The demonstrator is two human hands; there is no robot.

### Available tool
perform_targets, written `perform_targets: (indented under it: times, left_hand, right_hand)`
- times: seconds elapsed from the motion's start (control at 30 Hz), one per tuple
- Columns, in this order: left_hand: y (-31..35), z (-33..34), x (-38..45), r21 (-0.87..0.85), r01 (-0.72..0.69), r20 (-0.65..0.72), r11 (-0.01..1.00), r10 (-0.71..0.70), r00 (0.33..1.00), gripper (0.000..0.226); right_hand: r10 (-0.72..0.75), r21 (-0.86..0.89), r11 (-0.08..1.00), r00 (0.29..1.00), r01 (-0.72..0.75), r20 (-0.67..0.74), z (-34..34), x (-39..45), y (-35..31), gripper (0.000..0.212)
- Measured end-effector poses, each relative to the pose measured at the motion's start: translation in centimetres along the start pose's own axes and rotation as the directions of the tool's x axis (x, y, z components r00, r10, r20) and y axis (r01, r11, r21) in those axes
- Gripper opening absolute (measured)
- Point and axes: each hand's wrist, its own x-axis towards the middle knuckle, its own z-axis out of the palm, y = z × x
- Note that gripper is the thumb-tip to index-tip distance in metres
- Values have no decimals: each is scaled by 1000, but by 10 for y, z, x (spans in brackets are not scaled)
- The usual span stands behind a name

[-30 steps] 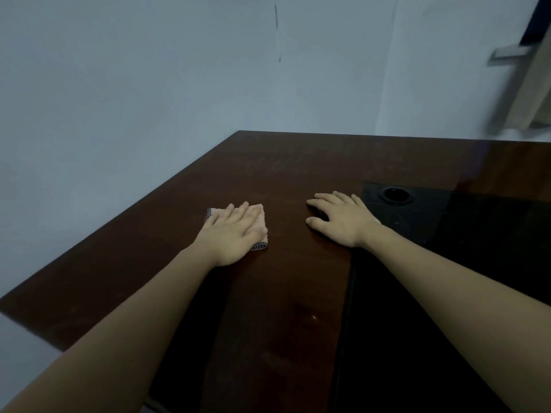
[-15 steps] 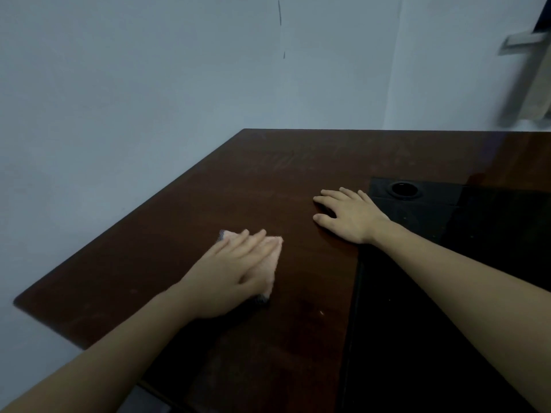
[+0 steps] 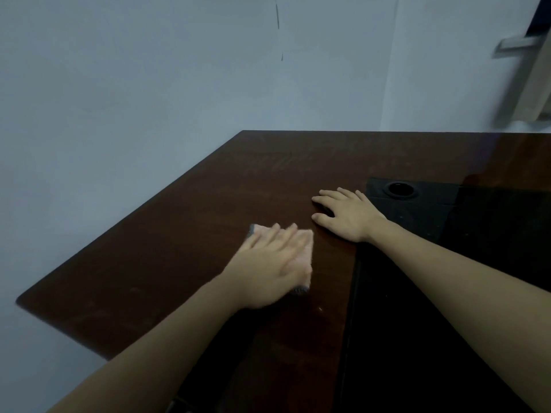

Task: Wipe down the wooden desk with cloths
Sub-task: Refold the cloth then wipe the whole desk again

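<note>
A dark brown wooden desk (image 3: 185, 234) fills the lower half of the view, its corner pointing into the room's corner. A small folded pink cloth (image 3: 305, 244) with a grey edge lies flat on it. My left hand (image 3: 268, 269), blurred by motion, presses flat on the cloth with straight fingers. My right hand (image 3: 346, 214) rests flat on the bare wood a short way to the right of the cloth, fingers spread, at the edge of a black panel.
A black panel (image 3: 432, 222) with a round cable hole (image 3: 401, 189) covers the desk's right part. Pale walls meet behind the desk. The desk's left edge (image 3: 128, 217) runs diagonally. A blurred pale wooden frame (image 3: 533, 76) shows at the top right.
My left hand has slid the cloth toward me and then slightly to the right. The right hand has stayed planted on the wood.
</note>
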Motion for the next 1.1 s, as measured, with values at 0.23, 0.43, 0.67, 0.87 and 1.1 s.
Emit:
perform_targets:
  times: [0.23,0.43,0.67,0.87,1.1]
  left_hand:
    - [-23,5,-26,18,31,3,999,-31,1000,70]
    - [-44,-3,24,-66,261,-25,963,-263,964,69]
    - [-4,0,-1,-44,73,9,996,-73,997,65]
    - [10,11,-54,2,-56,37,998,55,998,66]
    - [-15,1,9,-28,151,-1,988,-151,988,74]
  right_hand:
    - [-3,-2,1000,1000,3,-6,1,-1,0,62]
    - [-1,6,1000,1000,1,-11,0,-2,0,62]
    - [2,-6,1000,1000,-2,-1,0,-3,1,62]
    - [-4,-1,1000,1000,4,-1,2,0,2,62]
    - [-11,17,1000,1000,12,-16,2,1,3,61]
